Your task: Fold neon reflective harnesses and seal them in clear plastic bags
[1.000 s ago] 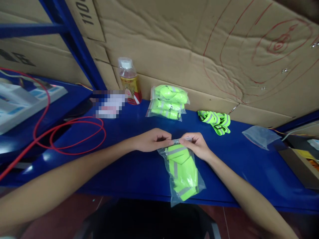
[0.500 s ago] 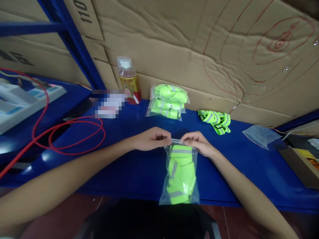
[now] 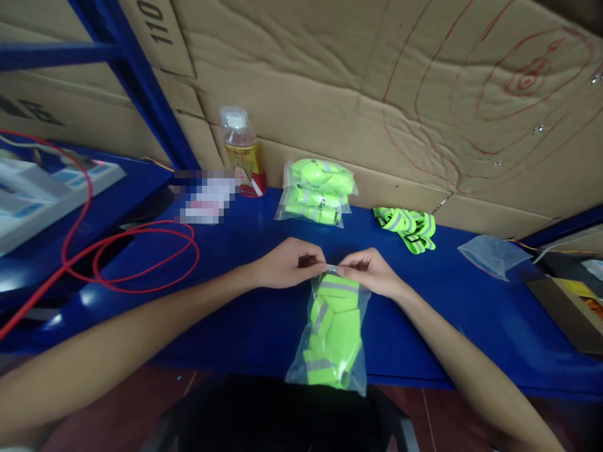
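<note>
A clear plastic bag (image 3: 360, 370) with a folded neon-green reflective strap (image 3: 340, 326) inside hangs over the near edge of the blue table. My left hand (image 3: 294, 262) pinches the bag's top edge between thumb and fingers. On the same edge, just to the right, my right hand (image 3: 372, 271) pinches too, and only a short stretch of the bag's mouth shows between the two. Whether that mouth is sealed, I cannot tell. Beyond my hands lies a stack of bagged green straps (image 3: 320, 188). A loose green reflective strap (image 3: 407, 227) with a black buckle rests right of the stack.
An unfilled clear bag (image 3: 492, 256) lies at the right, near an open cardboard box (image 3: 560, 314). A bottle (image 3: 245, 160) stands against the cardboard wall (image 3: 301, 88). Coiled red cable (image 3: 141, 289) and a white power strip (image 3: 61, 194) occupy the left of the blue table (image 3: 226, 220).
My hands have come closer together along the bag's top edge, the right one shifting left. The bag's lower end has swung to the left.
</note>
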Motion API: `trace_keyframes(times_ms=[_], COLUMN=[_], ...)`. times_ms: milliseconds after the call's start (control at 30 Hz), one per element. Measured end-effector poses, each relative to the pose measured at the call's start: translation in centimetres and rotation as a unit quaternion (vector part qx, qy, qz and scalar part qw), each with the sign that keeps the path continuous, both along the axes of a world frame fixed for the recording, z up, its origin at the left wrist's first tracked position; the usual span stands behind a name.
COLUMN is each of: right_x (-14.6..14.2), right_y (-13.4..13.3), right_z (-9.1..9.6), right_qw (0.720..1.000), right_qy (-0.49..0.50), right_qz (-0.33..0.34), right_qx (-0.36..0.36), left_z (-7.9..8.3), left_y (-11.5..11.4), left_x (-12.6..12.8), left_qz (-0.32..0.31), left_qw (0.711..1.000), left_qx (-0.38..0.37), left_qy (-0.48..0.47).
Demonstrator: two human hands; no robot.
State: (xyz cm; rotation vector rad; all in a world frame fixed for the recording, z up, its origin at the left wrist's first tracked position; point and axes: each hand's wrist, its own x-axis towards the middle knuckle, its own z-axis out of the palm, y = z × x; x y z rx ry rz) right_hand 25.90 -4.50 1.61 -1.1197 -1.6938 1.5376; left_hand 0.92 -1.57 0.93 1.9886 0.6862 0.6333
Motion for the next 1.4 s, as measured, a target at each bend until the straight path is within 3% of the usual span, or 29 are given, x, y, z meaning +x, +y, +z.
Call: trace_keyframes(times_ms=[300,533,700,900,1133,1400], right_x=[-0.1,-0.1,-0.4,-0.2,-0.1,-0.7], right_y=[-0.4,-0.5,-1.0,-0.6,-0.2,-0.5], right_z=[-0.5,-0.7,-0.7,-0.8,-0.1,-0.6], right_qw=[0.999,1.000,0.999,0.996,0.999,0.999], right_qy=[0.023,-0.006,-0.020,-0.051,-0.006,-0.007], right_qz=[-0.003,-0.006,0.002,-0.009,0.022,0.000], right_qx=[0.023,0.011,0.040,0.079,0.026,0.038], left_z=[-0.3,-0.2,-0.7,-0.3,-0.2,-0.2], left_y=[1.1,0.9,0.7,0.9,0.9,1.4], left_x=[-0.4,-0.3,0.0,-0.4,-0.2,-0.7], left_qz=[0.015,0.015,-0.005,-0.019,-0.010,-0.029], left_qw=[0.997,0.999,0.998,1.000,0.999,0.999], left_qx=[-0.059,-0.039,-0.050,-0.005,-0.044,-0.032], left_qy=[-0.039,-0.026,-0.028,-0.002,-0.011,-0.001])
